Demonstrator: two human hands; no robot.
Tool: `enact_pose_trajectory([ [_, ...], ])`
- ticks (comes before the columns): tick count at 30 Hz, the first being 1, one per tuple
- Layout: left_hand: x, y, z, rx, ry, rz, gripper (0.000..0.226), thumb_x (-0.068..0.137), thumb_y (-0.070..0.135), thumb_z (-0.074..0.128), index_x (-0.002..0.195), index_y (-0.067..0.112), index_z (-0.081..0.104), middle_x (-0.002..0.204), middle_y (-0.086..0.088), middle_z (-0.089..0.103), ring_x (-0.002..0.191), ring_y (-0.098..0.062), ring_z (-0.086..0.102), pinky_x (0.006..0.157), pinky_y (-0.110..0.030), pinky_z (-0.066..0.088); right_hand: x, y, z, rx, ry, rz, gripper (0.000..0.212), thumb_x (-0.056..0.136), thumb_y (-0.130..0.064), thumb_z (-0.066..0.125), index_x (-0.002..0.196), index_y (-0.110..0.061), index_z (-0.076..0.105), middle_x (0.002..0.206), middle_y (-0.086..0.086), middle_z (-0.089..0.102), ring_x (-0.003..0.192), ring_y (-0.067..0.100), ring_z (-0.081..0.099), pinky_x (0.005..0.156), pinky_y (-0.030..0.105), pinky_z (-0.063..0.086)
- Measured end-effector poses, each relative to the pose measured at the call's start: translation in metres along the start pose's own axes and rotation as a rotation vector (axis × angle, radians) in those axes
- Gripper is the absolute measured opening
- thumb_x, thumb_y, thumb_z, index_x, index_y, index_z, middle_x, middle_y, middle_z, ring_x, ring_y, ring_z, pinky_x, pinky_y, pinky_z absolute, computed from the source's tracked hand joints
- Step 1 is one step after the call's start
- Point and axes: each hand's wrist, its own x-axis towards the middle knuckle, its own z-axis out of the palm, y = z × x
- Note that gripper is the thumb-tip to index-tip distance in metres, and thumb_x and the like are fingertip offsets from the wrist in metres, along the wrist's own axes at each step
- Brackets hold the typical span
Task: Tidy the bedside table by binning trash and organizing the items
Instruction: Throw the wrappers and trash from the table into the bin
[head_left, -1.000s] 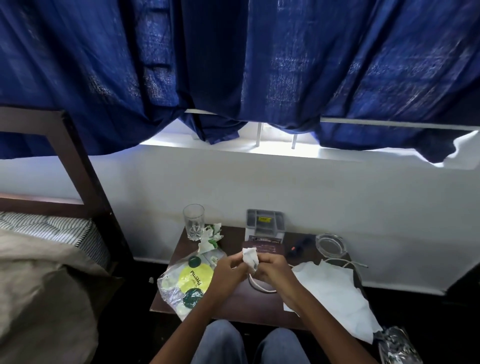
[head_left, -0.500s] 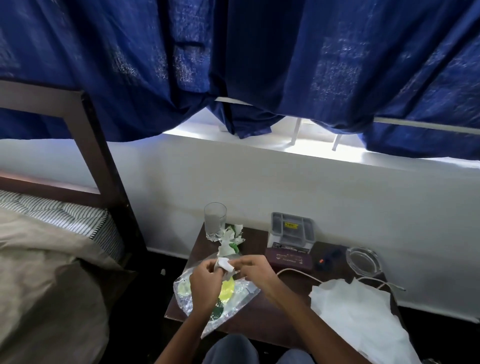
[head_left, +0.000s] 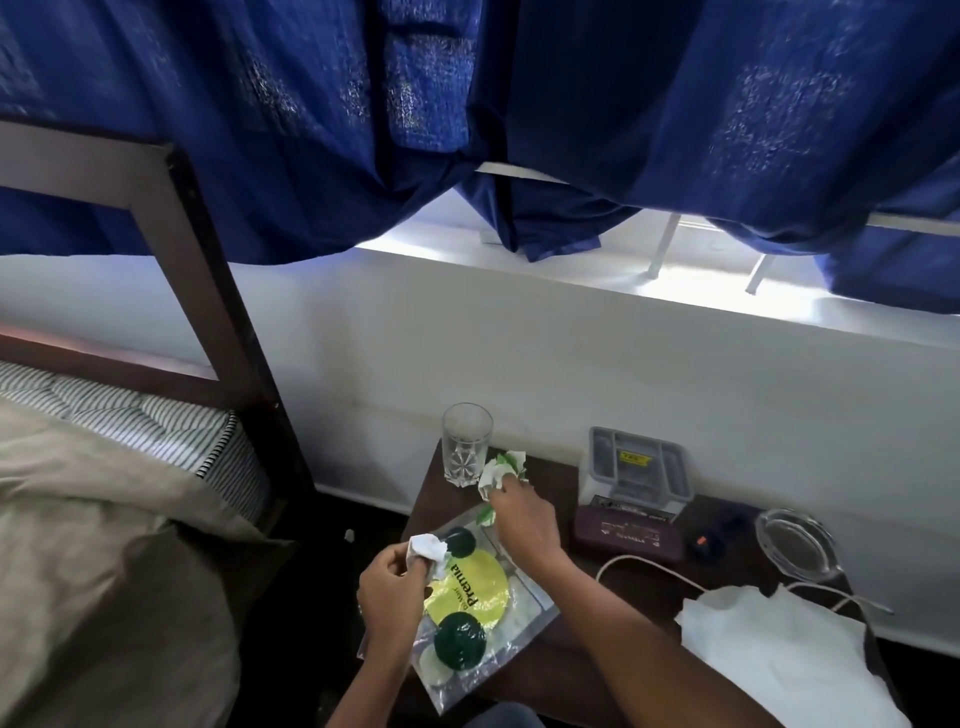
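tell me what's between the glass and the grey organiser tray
In the head view, a crumpled white-and-green wrapper lies beside the glass, pinched by the right hand; then bare dark tabletop up to the grey tray.

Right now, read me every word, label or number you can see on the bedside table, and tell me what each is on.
"Prema" (rotated, last letters uncertain): yellow disc on the plastic packet; smaller print beside it too small.
Yellow label in the grey organiser: blurred.
Gold lettering on the maroon case: unreadable.

Two wads (white wad (head_left: 427, 548), green-printed wad (head_left: 500, 467)), one glass (head_left: 466, 446), one plastic bag (head_left: 480, 605), one ashtray (head_left: 795, 543).
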Motion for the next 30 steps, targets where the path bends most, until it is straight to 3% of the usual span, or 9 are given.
enact_pose_trajectory([
  [2, 0.000, -0.002, -0.001, -0.011, -0.009, -0.015, 0.004, 0.083, 0.012, 0.067, 0.081, 0.015, 0.066, 0.073, -0.005, 0.068, 0.070, -0.022, 0.066, 0.067, -0.041, 0.057, -0.004, 0.011, 0.000, 0.131, 0.059, 0.070, 0.027, 0.090, 0.002, 0.043, 0.108, -0.007, 0.061, 0.112, 0.007, 0.060, 0.090, 0.019, 0.058, 0.073, 0.031, 0.053],
  [5, -0.003, 0.001, 0.000, -0.052, -0.036, -0.032, 0.005, 0.084, 0.011, 0.066, 0.089, 0.008, 0.067, 0.078, -0.009, 0.069, 0.069, -0.020, 0.066, 0.058, -0.032, 0.055, -0.020, 0.028, -0.012, 0.444, 0.165, 0.214, 0.021, 0.088, -0.003, 0.052, 0.101, -0.009, 0.068, 0.104, 0.000, 0.064, 0.083, 0.014, 0.060, 0.074, 0.031, 0.054],
  [9, -0.016, 0.013, 0.003, -0.078, -0.073, -0.025, 0.005, 0.087, 0.008, 0.062, 0.090, 0.007, 0.065, 0.076, -0.005, 0.066, 0.067, -0.015, 0.063, 0.053, -0.021, 0.051, -0.056, 0.054, -0.044, 0.786, 0.291, 0.298, 0.018, 0.078, 0.005, 0.065, 0.086, -0.008, 0.073, 0.085, 0.006, 0.069, 0.073, 0.018, 0.064, 0.069, 0.027, 0.055],
  [12, -0.030, 0.024, 0.008, -0.097, -0.112, 0.003, 0.011, 0.087, 0.010, 0.063, 0.093, 0.003, 0.067, 0.080, -0.007, 0.068, 0.070, -0.018, 0.065, 0.062, -0.029, 0.056, -0.088, 0.068, -0.074, 1.143, 0.288, 0.377, 0.023, 0.077, 0.010, 0.066, 0.072, -0.012, 0.067, 0.076, 0.012, 0.067, 0.065, 0.019, 0.064, 0.056, 0.027, 0.057],
  [15, -0.050, 0.038, 0.017, -0.123, -0.206, 0.025, 0.008, 0.088, 0.010, 0.061, 0.092, 0.004, 0.066, 0.085, -0.012, 0.068, 0.071, -0.020, 0.064, 0.050, -0.020, 0.052, -0.122, 0.082, -0.104, 1.348, 0.278, 0.378, 0.017, 0.078, 0.012, 0.063, 0.082, -0.005, 0.064, 0.074, 0.011, 0.067, 0.062, 0.018, 0.065, 0.053, 0.024, 0.056],
  [17, -0.067, 0.047, 0.026, -0.150, -0.286, 0.028, 0.008, 0.091, 0.009, 0.057, 0.090, 0.005, 0.065, 0.087, -0.014, 0.067, 0.070, -0.020, 0.063, 0.049, -0.021, 0.051, -0.141, 0.091, -0.119, 1.454, 0.281, 0.400, 0.026, 0.079, 0.010, 0.063, 0.097, -0.008, 0.064, 0.078, 0.010, 0.069, 0.064, 0.019, 0.068, 0.056, 0.028, 0.057],
  [20, -0.101, 0.064, 0.047, -0.202, -0.417, 0.014, 0.012, 0.093, 0.001, 0.049, 0.092, 0.008, 0.058, 0.083, -0.012, 0.064, 0.064, -0.021, 0.062, 0.045, -0.022, 0.054, -0.169, 0.112, -0.135, 1.546, 0.309, 0.465, 0.036, 0.079, 0.011, 0.062, 0.108, -0.011, 0.062, 0.086, 0.011, 0.070, 0.065, 0.021, 0.068, 0.057, 0.028, 0.058],
  [24, -0.148, 0.079, 0.082, -0.213, -0.631, 0.023, 0.018, 0.091, -0.005, 0.046, 0.098, 0.011, 0.052, 0.089, -0.017, 0.063, 0.052, -0.018, 0.067, 0.041, -0.022, 0.051, -0.215, 0.154, -0.150, 1.561, 0.383, 0.524, 0.023, 0.081, 0.013, 0.057, 0.099, -0.001, 0.061, 0.082, 0.011, 0.066, 0.054, 0.014, 0.067, 0.054, 0.024, 0.056],
  [30, -0.219, 0.075, 0.145, -0.108, -0.845, -0.081, 0.016, 0.091, 0.000, 0.052, 0.093, 0.014, 0.060, 0.104, -0.018, 0.061, 0.090, -0.033, 0.063, 0.051, -0.024, 0.057, -0.300, 0.247, -0.143, 1.468, 0.571, 0.812, 0.019, 0.082, 0.012, 0.055, 0.081, -0.007, 0.058, 0.076, 0.011, 0.063, 0.053, 0.016, 0.065, 0.050, 0.022, 0.054],
])
